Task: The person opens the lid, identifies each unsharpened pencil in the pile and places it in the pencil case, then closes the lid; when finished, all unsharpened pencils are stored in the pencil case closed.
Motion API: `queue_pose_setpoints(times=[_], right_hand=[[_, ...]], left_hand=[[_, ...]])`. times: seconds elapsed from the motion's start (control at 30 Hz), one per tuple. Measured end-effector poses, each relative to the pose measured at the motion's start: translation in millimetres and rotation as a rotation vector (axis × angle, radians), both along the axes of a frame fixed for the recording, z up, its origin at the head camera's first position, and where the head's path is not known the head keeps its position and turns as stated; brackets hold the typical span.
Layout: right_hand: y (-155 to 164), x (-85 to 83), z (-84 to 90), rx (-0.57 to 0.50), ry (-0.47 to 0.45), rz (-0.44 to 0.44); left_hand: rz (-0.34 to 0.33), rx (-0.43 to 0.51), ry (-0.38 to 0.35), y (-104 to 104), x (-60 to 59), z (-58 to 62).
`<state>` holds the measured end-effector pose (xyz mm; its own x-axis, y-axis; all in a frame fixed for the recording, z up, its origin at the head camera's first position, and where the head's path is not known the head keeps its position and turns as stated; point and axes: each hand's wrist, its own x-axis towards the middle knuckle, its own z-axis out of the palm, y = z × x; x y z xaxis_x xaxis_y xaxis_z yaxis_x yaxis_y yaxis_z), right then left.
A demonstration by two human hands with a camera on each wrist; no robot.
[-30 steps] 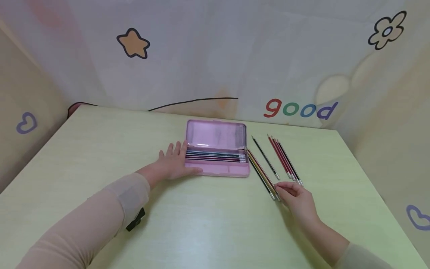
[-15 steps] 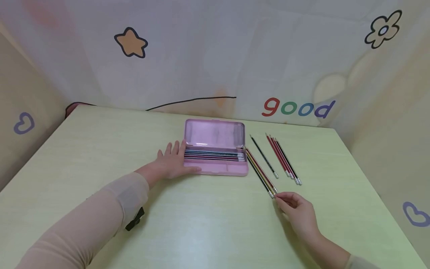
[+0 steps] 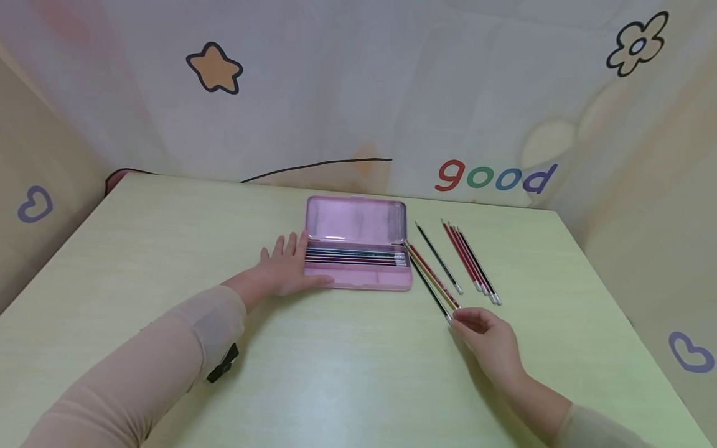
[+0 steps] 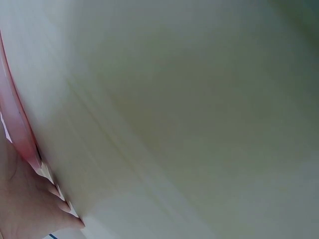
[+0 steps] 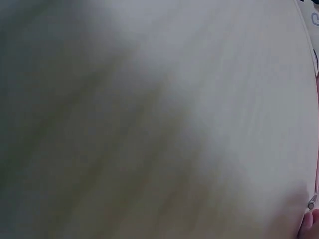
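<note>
Pink pencil case point(image 3: 358, 249) lies open mid-table point(image 3: 347, 373), my left hand point(image 3: 282, 270) resting flat against its 9 o'clock end, fingers straight. At its 4 o'clock, my right hand point(image 3: 487, 342) has its fingers pinching the near end of a pencil bundle point(image 3: 430, 281).

A pale yellow-green wooden table point(image 3: 347, 373) sits in a corner. Soft, light cloth walls point(image 3: 347, 93) stand behind it and at both sides. The cloth has an orange star point(image 3: 215, 68), a flower outline point(image 3: 637, 45), purple hearts point(image 3: 33, 204) and the colourful word "good" point(image 3: 495, 177). The light is soft and even.
</note>
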<state>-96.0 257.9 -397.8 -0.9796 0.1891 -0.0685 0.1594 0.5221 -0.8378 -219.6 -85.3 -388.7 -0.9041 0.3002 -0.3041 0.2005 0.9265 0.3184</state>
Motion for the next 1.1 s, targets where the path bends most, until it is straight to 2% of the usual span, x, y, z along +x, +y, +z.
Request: queue_pose_setpoints(times=[0.5,0.73,1.1], right_hand=[[-6.5,2.1,-16.7,0.049,0.088,-0.046],[-8.3,1.9,-20.6,0.091,0.123,-0.055],[-8.4,0.7,-20.8,0.136,0.128,-0.053]], left_hand=[[0.005,0.014,-0.016,-0.4,2.5,3.8],[0.009,0.011,-0.021,-1.0,2.6,2.2],[0.015,0.007,-0.024,-1.6,0.4,0.2]])
